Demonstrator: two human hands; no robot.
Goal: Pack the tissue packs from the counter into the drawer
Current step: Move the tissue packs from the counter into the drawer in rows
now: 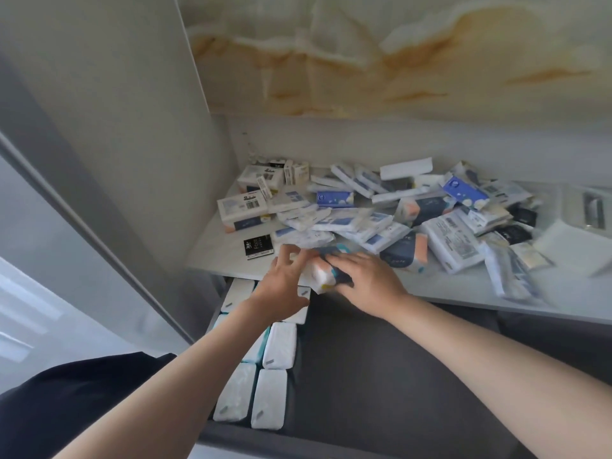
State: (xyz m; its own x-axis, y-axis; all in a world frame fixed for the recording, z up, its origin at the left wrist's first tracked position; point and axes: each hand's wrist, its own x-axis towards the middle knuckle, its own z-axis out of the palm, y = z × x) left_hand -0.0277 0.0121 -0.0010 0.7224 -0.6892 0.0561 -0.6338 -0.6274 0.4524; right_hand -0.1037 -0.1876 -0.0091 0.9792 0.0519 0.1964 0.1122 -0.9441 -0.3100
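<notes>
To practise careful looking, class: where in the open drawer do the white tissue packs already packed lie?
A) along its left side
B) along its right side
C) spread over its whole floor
A: the white tissue packs lie in rows at the left of the drawer, whose right part is bare.

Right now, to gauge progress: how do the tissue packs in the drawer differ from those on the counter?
The drawer packs sit in tidy rows on the left; the counter packs lie in a loose overlapping heap. The drawer packs look mostly white; the counter packs mix white, blue, black and peach. Both are small wrapped packs.
</notes>
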